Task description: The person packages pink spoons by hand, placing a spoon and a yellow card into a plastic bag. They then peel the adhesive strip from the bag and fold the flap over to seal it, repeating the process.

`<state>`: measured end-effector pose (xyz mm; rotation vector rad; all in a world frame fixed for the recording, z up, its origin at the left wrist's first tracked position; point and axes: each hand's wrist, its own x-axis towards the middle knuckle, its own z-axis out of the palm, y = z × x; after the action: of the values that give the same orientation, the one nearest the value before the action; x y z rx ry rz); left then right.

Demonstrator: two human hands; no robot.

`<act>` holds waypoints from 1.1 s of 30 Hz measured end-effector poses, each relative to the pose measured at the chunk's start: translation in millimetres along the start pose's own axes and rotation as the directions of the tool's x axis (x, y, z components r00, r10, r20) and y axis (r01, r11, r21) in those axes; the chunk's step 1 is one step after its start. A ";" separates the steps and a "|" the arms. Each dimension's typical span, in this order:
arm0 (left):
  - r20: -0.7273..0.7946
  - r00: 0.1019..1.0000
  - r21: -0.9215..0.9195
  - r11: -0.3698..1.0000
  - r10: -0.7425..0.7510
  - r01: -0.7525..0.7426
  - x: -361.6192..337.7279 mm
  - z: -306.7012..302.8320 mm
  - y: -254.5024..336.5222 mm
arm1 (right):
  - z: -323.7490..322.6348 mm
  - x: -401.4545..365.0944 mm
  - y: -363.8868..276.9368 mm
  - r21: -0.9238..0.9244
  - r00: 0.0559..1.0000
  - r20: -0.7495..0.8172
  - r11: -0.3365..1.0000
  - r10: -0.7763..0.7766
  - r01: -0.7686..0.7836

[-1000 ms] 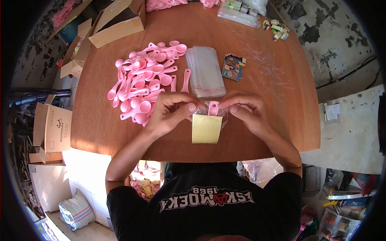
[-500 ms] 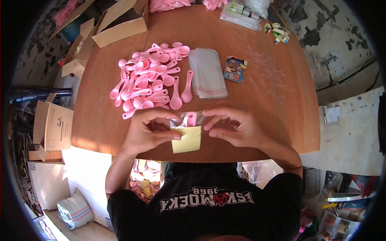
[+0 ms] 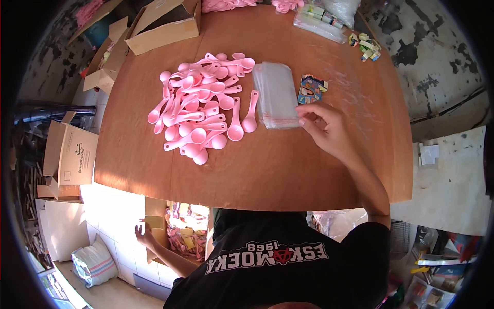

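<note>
Right hand (image 3: 325, 129) on the bags (image 3: 277, 92) — left hand (image 3: 141, 232) down below the surface (image 3: 267, 170)

Right fingers are narrow at the stack's near corner, can't tell if a bag's actually pinched. Left is spread wide, holding nothing, by a box (image 3: 177, 239) under the edge. Those bags look thin and clingy — a one-handed pull could lift several, or shove the stack into the spoons (image 3: 200, 103) just beside.
</note>
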<state>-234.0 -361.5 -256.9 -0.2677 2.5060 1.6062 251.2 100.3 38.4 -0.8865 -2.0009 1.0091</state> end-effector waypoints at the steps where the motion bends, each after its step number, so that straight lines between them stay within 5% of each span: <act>1: 0.078 0.992 0.374 0.919 0.100 -0.122 32.1 8.0 -65.0 | 2.8 5.1 9.2 -0.118 0.999 0.024 0.992 -0.047 0.049; 2: 0.051 0.947 0.656 0.705 0.316 -0.270 -4.5 27.5 -43.8 | 6.1 8.7 18.0 -0.233 0.995 0.047 0.968 -0.087 0.096; 4: -0.160 0.864 0.423 0.824 0.478 -0.377 12.2 40.0 -25.4 | 14.2 16.8 28.7 -0.311 0.994 0.077 0.945 -0.083 0.103; 6: -0.392 0.753 0.452 0.824 0.529 -0.343 -47.6 47.2 103.1 | 18.7 23.8 38.8 -0.396 0.990 0.119 0.910 -0.079 0.120; 8: -0.439 0.548 0.212 0.675 0.712 -0.707 -82.9 55.0 204.2 | 21.4 29.7 48.6 -0.429 0.988 0.151 0.899 -0.026 0.089; 10: -0.360 0.577 -0.199 0.545 0.733 -0.815 -139.8 77.1 291.4 | 20.3 35.8 53.6 -0.436 0.990 0.142 0.897 -0.007 0.069; 12: -0.113 0.443 -0.422 0.361 0.889 -0.832 -197.3 107.1 332.8 | 21.4 38.9 57.6 -0.433 0.992 0.128 0.900 0.011 0.046; 13: 0.060 0.284 -0.591 0.264 0.957 -0.762 -225.0 128.4 340.2 | 21.3 38.7 59.8 -0.401 0.993 0.114 0.915 0.011 0.036; 14: 0.289 -0.036 -0.550 0.135 0.957 -0.824 -248.7 136.9 359.8 | 21.7 38.2 60.8 -0.371 0.995 0.099 0.928 0.011 0.026; 16: 0.489 -0.437 -0.708 0.050 0.755 -0.705 -288.1 178.1 368.2 | 20.9 36.1 56.8 -0.365 0.996 0.082 0.931 0.027 0.005; 18: 0.519 -0.579 -0.754 0.016 0.629 -0.657 -315.8 225.9 354.9 | 17.1 33.4 50.2 -0.364 0.997 0.060 0.931 0.048 -0.023; 21: 0.509 -0.662 -0.765 -0.064 0.550 -0.641 -332.7 276.1 333.9 | 11.9 30.9 44.2 -0.298 0.990 0.079 0.950 0.115 -0.087; 24: 0.512 -0.715 -0.759 -0.139 0.476 -0.636 -335.8 289.2 332.9 | 6.7 22.7 38.3 -0.281 0.990 -0.141 0.959 -0.002 -0.039; 26: 0.718 -0.497 -0.641 0.183 0.487 -0.746 -337.5 280.8 336.8 | 0.9 11.7 13.5 -0.355 0.989 -0.138 0.935 -0.050 -0.002; 27: 0.719 -0.499 -0.642 0.188 0.483 -0.743 -338.2 278.3 335.5 | 1.4 5.3 8.9 -0.356 0.989 -0.139 0.934 -0.043 -0.009; 29: 0.593 -0.349 -0.667 0.199 0.726 -0.718 -339.1 275.9 335.9 | 5.0 -4.1 0.4 -0.480 0.987 0.080 0.862 -0.138 0.160; 30: 0.593 -0.351 -0.669 0.201 0.725 -0.715 -338.5 274.4 339.8 | 10.3 -9.2 -6.0 -0.483 0.988 0.079 0.862 -0.135 0.156; 32: 0.377 -0.564 -0.741 -0.126 0.734 -0.659 -334.6 271.0 350.0 | 23.2 -16.3 -18.6 -0.282 0.987 0.140 0.952 -0.084 0.121; 33: 0.377 -0.563 -0.742 -0.125 0.735 -0.659 -329.3 272.8 349.3 | 24.5 -16.5 -21.8 -0.214 0.978 0.193 0.969 -0.083 0.125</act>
<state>14.2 52.0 12.0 2.5792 1.2333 1.1833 233.9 68.0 41.5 -0.8192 -2.3280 0.8412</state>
